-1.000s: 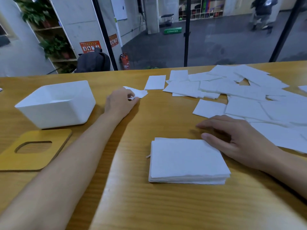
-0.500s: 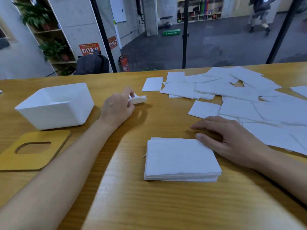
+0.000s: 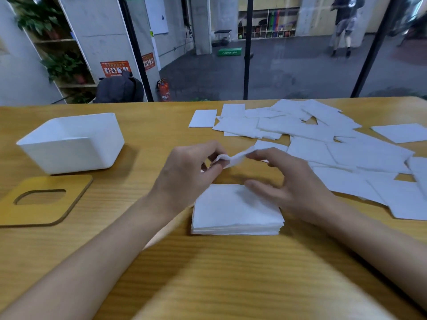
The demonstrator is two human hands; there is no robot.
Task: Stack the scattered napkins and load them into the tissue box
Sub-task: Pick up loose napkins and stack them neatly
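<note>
Left hand point(image 3: 184, 172) pinches 1 crumpled napkin point(image 3: 235, 158) above the stack point(image 3: 235, 215). Right hand point(image 3: 291, 183) is loose, fingers spread, a fingertip touching that napkin.

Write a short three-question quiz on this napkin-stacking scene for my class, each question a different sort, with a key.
1. True or false: the wooden lid sits on the white tissue box.
2. The left hand pinches: A) a single napkin B) a pen C) nothing.
3. On which side of the napkin stack do the scattered napkins lie, the person's left or right?
Key: 1 false, it lies flat beside the box; 2 A; 3 right.
</note>
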